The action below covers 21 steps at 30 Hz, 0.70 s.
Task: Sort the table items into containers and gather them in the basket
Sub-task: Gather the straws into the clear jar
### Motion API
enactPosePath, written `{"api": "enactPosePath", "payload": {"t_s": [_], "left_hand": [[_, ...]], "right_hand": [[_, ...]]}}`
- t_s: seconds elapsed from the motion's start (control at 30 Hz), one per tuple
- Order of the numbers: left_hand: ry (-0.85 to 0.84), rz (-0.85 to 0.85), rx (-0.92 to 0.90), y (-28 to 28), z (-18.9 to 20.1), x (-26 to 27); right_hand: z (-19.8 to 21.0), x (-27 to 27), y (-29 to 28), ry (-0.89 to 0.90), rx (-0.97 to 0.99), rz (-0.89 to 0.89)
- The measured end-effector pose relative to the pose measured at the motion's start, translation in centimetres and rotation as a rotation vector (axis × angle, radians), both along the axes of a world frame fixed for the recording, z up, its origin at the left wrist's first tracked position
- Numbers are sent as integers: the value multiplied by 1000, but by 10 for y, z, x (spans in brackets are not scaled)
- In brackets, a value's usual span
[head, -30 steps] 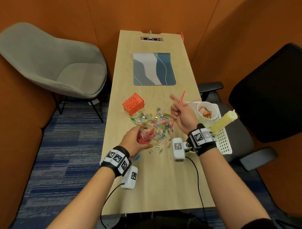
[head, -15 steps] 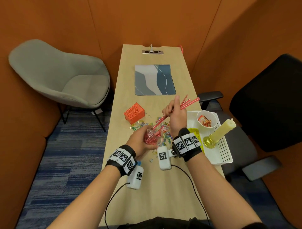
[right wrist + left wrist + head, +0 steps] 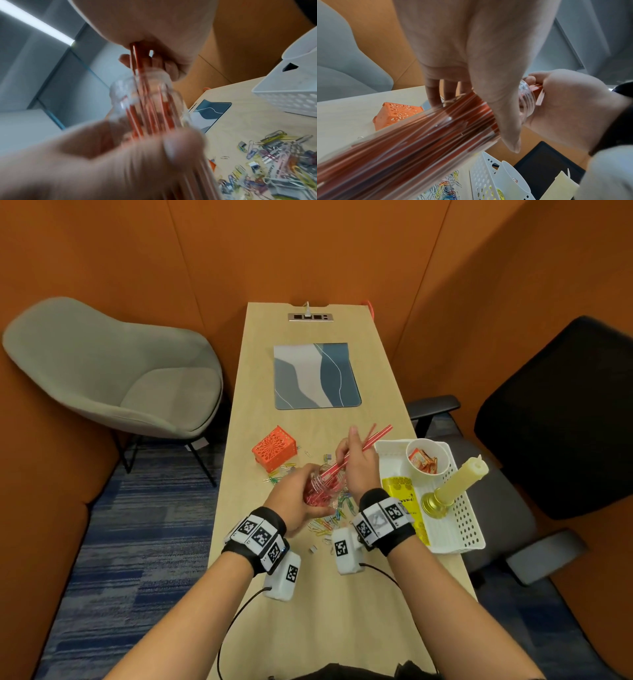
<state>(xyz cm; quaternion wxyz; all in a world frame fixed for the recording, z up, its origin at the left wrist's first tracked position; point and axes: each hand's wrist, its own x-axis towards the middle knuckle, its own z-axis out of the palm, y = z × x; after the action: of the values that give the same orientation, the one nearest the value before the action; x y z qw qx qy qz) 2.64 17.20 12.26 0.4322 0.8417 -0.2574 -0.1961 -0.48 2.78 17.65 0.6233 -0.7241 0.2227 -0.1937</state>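
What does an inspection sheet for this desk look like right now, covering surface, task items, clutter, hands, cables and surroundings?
Surface: wooden table, desk mat at the far end.
Job's things: clear bottle holding red straws; orange box; white basket holding a cup, candle and yellow packet.
Clutter: paper clips heaped loose.
Grippers: left hand grips the bottle; right hand pinches straws at its mouth.
Cables: wrist camera leads.
Surroundings: grey chair, black chair, orange walls.

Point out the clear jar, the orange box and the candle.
clear jar (image 3: 147, 108), right wrist view, on its glass neck.
orange box (image 3: 274, 447), head view, on its patterned top.
candle (image 3: 460, 479), head view, on its wax shaft.
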Motion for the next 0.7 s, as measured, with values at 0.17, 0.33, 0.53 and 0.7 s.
{"api": "enactPosePath", "payload": {"t_s": [0.17, 0.33, 0.53, 0.7], "left_hand": [[8, -37, 2, -4, -2, 2], [36, -22, -25, -4, 6, 10], [42, 35, -21, 7, 6, 15], [29, 23, -1, 8, 6, 17]], "right_hand": [[7, 7, -14, 67, -297, 39], [-7, 5, -8, 56, -421, 144], [3, 0, -19, 18, -320, 228], [4, -2, -18, 149, -346, 350]]}}
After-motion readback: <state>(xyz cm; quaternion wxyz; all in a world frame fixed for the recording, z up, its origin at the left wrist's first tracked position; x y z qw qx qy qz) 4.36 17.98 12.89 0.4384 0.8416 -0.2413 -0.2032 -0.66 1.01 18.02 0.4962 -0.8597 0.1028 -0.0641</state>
